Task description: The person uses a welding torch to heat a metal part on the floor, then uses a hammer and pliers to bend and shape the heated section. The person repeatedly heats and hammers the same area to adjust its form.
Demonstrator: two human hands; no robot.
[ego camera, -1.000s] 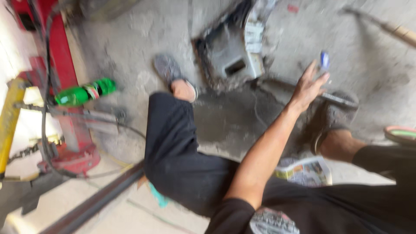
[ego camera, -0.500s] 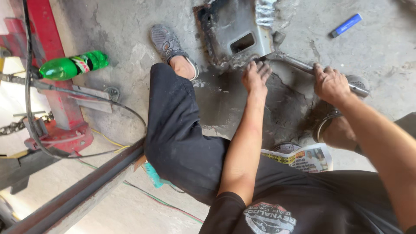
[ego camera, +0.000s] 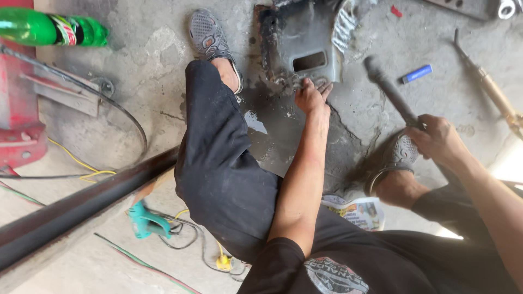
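Since half a second ago the right hand has lifted its tool clear of the floor, and the left hand has slid down to the near edge of the metal part.

At far left a green bottle lies on its side, capped, dark liquid showing through the plastic; how full it is cannot be told. Below it sit a red steel base, a dark rail and a teal tool among wires.

Centre top, the part lies flat on the concrete: grey, scorched and rusty at its edges, with one rectangular slot. The left hand rests open on its near edge, fingers spread, gripping nothing. The right hand is wrapped tight round the dark, rod-like tool, which slants up-left, its head just right of the part. A blue lighter lies beyond it.
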